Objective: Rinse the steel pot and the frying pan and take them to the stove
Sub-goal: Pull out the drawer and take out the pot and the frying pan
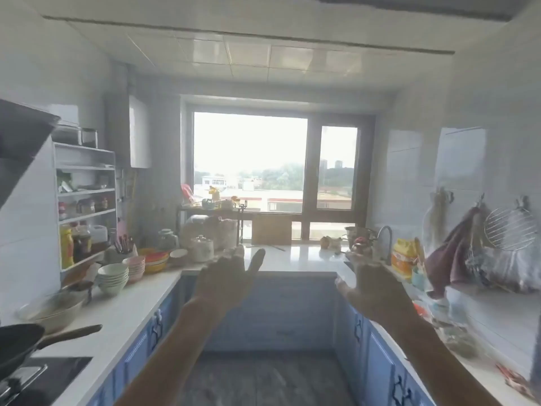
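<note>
Both my arms reach forward over the floor between two blue-fronted counters. My left hand [228,276] is open with fingers spread and holds nothing. My right hand [371,285] is also open and empty. A dark frying pan [17,344] with a long handle sits on the black stove [55,376] at the bottom left. A steel pot [355,232] stands at the far right corner by the curved tap [386,238]. The sink itself is hidden behind my right hand and the counter edge.
Stacked bowls [112,278], a large bowl [54,310] and jars crowd the left counter [131,306] under a white shelf rack [85,206]. Towels [450,259], a wire rack [510,228] and bags hang on the right wall. A range hood [20,130] juts out at upper left.
</note>
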